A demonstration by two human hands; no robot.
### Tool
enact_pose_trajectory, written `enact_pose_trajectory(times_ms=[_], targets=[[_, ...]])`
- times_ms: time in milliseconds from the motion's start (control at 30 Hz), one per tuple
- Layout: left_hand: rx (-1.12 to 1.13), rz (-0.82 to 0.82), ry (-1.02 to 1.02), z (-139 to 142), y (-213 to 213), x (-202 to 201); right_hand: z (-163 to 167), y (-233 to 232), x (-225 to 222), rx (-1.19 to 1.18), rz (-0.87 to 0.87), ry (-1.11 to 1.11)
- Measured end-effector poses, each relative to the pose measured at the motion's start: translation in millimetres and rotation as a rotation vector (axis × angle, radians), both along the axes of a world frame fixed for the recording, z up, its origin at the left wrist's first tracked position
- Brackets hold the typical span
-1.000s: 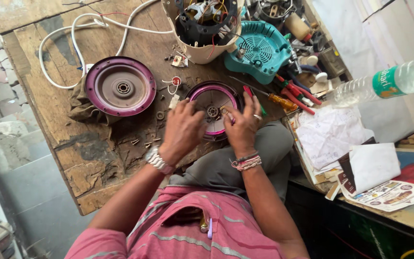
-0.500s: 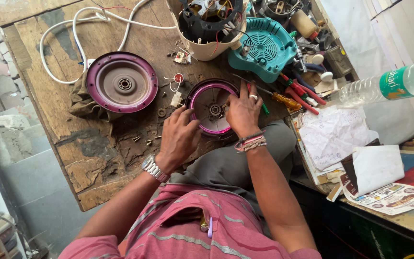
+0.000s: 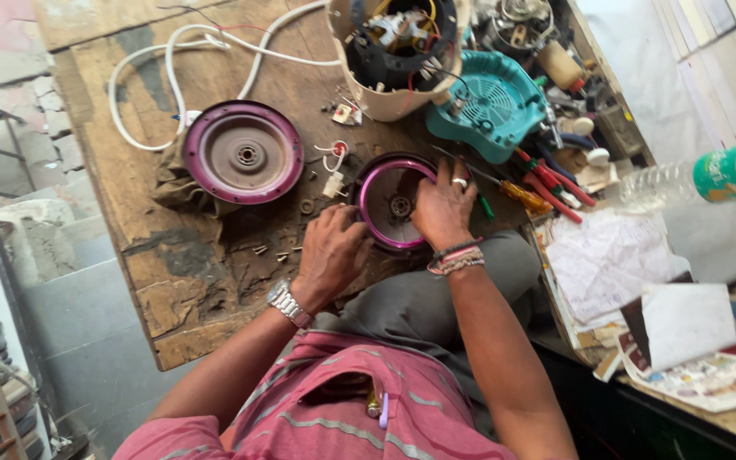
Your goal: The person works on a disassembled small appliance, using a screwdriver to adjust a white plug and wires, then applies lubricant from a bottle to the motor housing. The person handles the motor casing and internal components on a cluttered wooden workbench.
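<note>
A round purple-rimmed metal cover [image 3: 388, 201] with a hub in its middle lies on the worn wooden workbench [image 3: 129, 170] near its front edge. My right hand [image 3: 442, 209], with a ring and bracelets, rests over the cover's right rim. My left hand [image 3: 331, 253], with a wristwatch, touches the cover's lower left rim, fingers curled. A second, larger purple disc [image 3: 243, 152] lies to the left on a rag.
A white cable [image 3: 181, 51] loops across the bench. A cream motor housing [image 3: 398, 51] with wiring stands at the back, beside a teal fan guard [image 3: 491, 102]. Red-handled pliers and screwdrivers [image 3: 543, 183], loose screws [image 3: 278, 251], papers [image 3: 606, 255] and a plastic bottle [image 3: 709, 175] lie right.
The view has shifted slightly. My left hand slid down to the cover's lower left rim, and my right hand stayed on its right side.
</note>
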State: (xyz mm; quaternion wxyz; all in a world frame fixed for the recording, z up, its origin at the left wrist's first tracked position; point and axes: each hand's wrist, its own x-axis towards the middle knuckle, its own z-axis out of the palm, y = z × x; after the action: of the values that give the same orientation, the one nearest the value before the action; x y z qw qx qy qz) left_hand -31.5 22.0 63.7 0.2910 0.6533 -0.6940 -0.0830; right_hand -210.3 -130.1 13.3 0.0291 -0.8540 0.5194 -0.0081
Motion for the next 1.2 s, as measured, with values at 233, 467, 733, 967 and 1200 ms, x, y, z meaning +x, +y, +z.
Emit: enact_pose_trajectory(times_ms=[233,467,733,967,1200], targets=[[0.066,0.004,0.036,-6.3,2.3,-1.5,4.9,-2.3,0.5,-0.014,0.02,0.028],[0.052,-0.024,0.045,-5.9,1.7,2.7,6.1,-6.3,4.5,0.034,-0.018,0.065],[0.055,-0.027,0.059,-7.1,1.4,4.7,-4.7,-4.9,-4.3,-0.082,0.058,0.024],[0.075,-0.037,0.033,-7.1,1.3,7.9,5.9,-6.1,0.6,0.086,-0.023,0.055],[0.079,-0.033,0.038,-7.6,0.6,8.3,5.9,-5.4,-3.4,0.076,0.002,0.061]])
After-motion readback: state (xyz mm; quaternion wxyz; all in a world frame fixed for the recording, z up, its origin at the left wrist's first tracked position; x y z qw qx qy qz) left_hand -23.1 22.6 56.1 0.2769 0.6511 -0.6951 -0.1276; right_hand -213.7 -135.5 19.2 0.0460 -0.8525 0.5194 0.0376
